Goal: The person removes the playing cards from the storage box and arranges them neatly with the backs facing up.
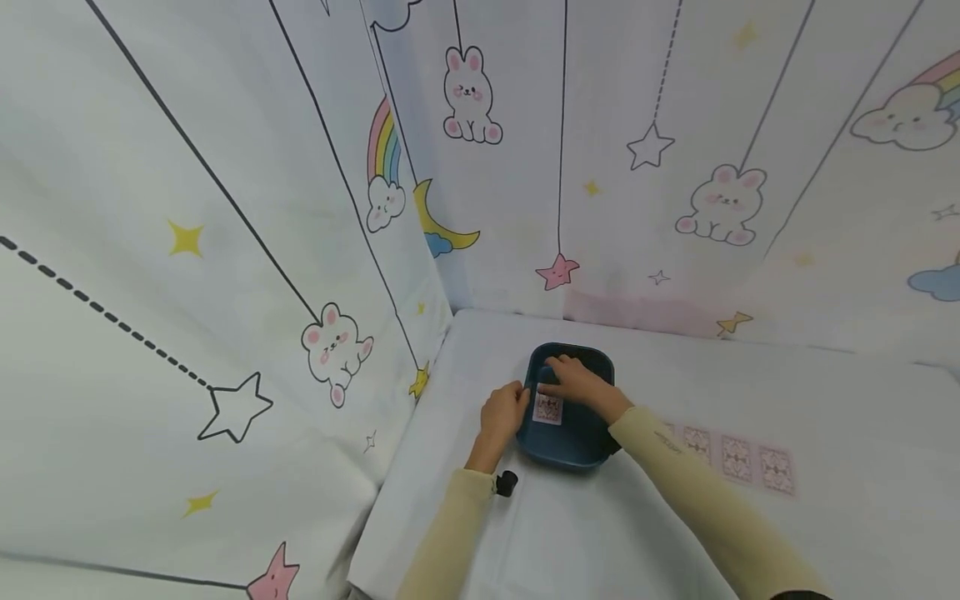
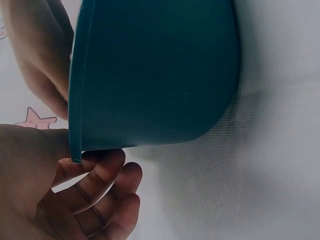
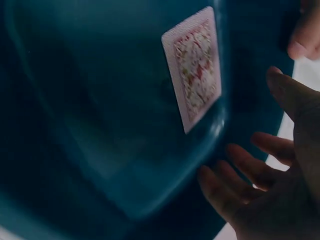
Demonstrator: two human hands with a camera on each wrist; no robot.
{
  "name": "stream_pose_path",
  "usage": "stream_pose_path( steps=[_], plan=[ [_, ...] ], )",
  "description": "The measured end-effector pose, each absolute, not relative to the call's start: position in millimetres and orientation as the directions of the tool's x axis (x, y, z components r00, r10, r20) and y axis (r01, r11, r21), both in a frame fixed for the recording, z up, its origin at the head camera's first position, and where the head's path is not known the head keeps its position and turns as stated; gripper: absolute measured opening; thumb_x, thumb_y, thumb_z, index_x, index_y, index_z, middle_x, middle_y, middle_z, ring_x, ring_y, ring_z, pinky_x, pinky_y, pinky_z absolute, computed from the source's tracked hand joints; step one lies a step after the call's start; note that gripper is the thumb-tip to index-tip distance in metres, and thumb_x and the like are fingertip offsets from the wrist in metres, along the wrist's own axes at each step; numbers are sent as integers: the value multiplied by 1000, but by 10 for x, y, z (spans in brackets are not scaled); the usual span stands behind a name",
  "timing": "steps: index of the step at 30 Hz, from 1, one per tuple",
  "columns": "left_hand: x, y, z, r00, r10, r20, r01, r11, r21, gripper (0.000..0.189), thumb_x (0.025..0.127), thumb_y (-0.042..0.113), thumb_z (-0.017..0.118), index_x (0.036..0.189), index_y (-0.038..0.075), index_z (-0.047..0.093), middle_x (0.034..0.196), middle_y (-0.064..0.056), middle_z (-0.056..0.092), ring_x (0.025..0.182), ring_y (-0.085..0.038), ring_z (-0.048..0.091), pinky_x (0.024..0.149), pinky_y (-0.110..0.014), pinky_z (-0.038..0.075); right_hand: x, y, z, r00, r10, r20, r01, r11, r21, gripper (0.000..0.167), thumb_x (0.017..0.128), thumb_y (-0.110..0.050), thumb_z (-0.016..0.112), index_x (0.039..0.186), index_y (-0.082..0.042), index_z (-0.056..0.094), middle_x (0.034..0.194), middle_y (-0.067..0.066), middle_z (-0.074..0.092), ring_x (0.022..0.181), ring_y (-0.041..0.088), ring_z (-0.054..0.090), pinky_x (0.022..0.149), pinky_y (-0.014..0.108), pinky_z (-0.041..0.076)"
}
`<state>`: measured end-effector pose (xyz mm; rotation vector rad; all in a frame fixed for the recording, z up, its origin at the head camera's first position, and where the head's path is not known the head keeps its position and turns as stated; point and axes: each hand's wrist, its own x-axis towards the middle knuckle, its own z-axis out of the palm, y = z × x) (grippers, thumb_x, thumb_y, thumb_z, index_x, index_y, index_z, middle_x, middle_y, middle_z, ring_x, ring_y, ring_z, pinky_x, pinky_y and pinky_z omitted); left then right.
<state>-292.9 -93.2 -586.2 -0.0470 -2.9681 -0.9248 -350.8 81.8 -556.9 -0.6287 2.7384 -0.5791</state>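
Observation:
A deep teal plastic basin (image 1: 573, 442) stands on the white table. My left hand (image 1: 502, 412) grips its left rim; in the left wrist view the thumb side lies over the rim (image 2: 76, 130) and curled fingers (image 2: 107, 165) are against the outer wall. One patterned playing card (image 1: 547, 410) lies inside, near the basin's left wall. Over the far part of the basin is my right hand (image 1: 581, 385). The right wrist view shows that hand (image 3: 265, 180) with spread, loosely bent fingers and nothing between them, a little apart from the card (image 3: 196, 70).
Right of the basin, several playing cards (image 1: 737, 458) lie in a row on the white cloth (image 1: 862, 417), one partly behind my right sleeve (image 1: 690, 492). A white curtain (image 1: 525, 208) printed with bunnies and stars hangs behind and to the left.

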Motion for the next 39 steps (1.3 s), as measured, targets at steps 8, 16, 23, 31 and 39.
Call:
stream_pose_path(
  steps=[8,16,23,31,39],
  plan=[
    [-2911,-902,-5830,-999,17,44,39,814,580,33,104,29,56,75,15,54,62,3,49,52,-12,42,48,-26,30,-3469,702,-5612,-841,-459,-287,-370,875,-313,72,93,-32,72,144,9,42,143,34,44,132,53,43,108,60,39],
    [-2894,-917,-5784,-998,20,64,53,817,574,34,104,30,56,73,15,53,60,3,46,50,-11,41,48,-25,29,-3438,670,-5630,-848,-437,-298,-377,895,-240,82,82,-35,84,142,6,46,143,31,42,129,51,45,103,60,43],
    [-2908,-927,-5785,-998,19,58,48,823,565,34,104,31,55,74,15,53,60,4,45,50,-10,40,47,-24,29,-3463,630,-5642,-856,-420,-302,-358,903,-238,82,81,-30,85,143,5,44,142,30,43,129,49,46,103,60,43],
    [-2906,-942,-5785,-998,22,65,55,815,578,33,104,29,56,75,14,53,61,3,45,51,-10,40,48,-24,29,-3506,625,-5660,-852,-408,-328,-318,901,-293,89,83,-27,84,148,8,35,149,36,36,138,55,34,110,62,35],
    [-2891,-945,-5802,-997,26,66,60,811,582,33,103,28,57,74,14,53,60,4,44,50,-10,40,47,-25,29,-3485,633,-5599,-828,-421,-370,-322,898,-301,89,85,-30,82,149,7,33,148,35,35,136,53,37,111,62,35]
  ],
)
